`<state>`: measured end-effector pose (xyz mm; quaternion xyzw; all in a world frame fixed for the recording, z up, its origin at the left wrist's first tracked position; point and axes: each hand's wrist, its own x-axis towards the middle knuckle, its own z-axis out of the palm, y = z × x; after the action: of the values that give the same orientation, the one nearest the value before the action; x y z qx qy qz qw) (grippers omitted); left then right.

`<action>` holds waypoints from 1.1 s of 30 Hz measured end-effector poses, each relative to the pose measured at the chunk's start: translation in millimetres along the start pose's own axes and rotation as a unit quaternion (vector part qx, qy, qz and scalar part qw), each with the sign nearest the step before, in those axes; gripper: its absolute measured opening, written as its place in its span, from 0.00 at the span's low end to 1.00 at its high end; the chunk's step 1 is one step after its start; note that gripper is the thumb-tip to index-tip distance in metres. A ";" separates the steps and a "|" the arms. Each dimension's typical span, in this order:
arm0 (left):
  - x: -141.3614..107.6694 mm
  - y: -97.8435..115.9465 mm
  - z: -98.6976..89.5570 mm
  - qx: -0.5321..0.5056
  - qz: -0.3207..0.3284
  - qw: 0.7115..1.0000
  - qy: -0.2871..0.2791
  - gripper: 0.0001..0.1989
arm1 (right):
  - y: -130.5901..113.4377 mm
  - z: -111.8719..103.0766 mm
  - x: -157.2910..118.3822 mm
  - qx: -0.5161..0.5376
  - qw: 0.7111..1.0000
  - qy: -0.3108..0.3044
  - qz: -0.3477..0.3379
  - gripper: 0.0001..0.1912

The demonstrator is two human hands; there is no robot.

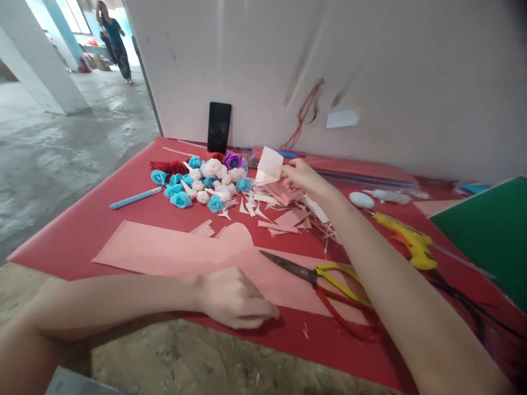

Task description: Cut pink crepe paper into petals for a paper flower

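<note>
My right hand [294, 174] reaches to the back of the table, its fingers pinched on a piece of white paper [269, 164] that stands tilted up. Beneath that hand lie pink paper pieces [291, 218] and thin white scraps [257, 211]. My left hand [239, 302] rests near the front edge with its fingers curled in, and nothing shows in them. Beyond it a long pink paper strip [156, 247] stretches across the table, with a rounded pink paper petal [236, 236] on it. Open-bladed or not, I cannot tell, scissors [315, 274] with yellow and red handles lie on the strip.
Blue, white, red and purple paper flowers [209, 184] are heaped at the back left, before a leaning phone [219, 127]. A blue pen [135, 198] lies left. A yellow glue gun [405, 238] and a green board [486, 236] are right. A person [115, 41] stands far off.
</note>
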<state>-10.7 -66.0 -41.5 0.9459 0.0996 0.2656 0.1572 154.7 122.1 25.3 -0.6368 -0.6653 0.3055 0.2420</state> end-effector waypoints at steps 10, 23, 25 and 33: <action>-2.1 -0.7 2.8 0.013 0.003 1.000 -0.008 0.10 | 9.2 -1.9 -26.8 -0.117 0.993 0.020 -0.019 0.10; 0.5 0.1 -1.0 0.019 0.012 1.000 0.005 0.12 | 54.1 -13.2 -110.5 -0.092 0.991 0.025 -0.093 0.11; 1.1 0.5 -2.0 0.019 0.011 1.000 0.005 0.12 | 57.6 -8.5 -119.9 -0.093 0.991 0.015 -0.098 0.12; 0.6 -0.7 -2.2 0.019 0.006 1.000 -0.011 0.14 | 68.5 30.7 -139.2 -0.113 0.986 0.033 -0.118 0.14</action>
<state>-11.4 -64.7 -39.8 0.9524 0.0968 0.2539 0.1383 190.8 -19.3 -35.7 -0.5870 -0.7575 0.1761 0.2248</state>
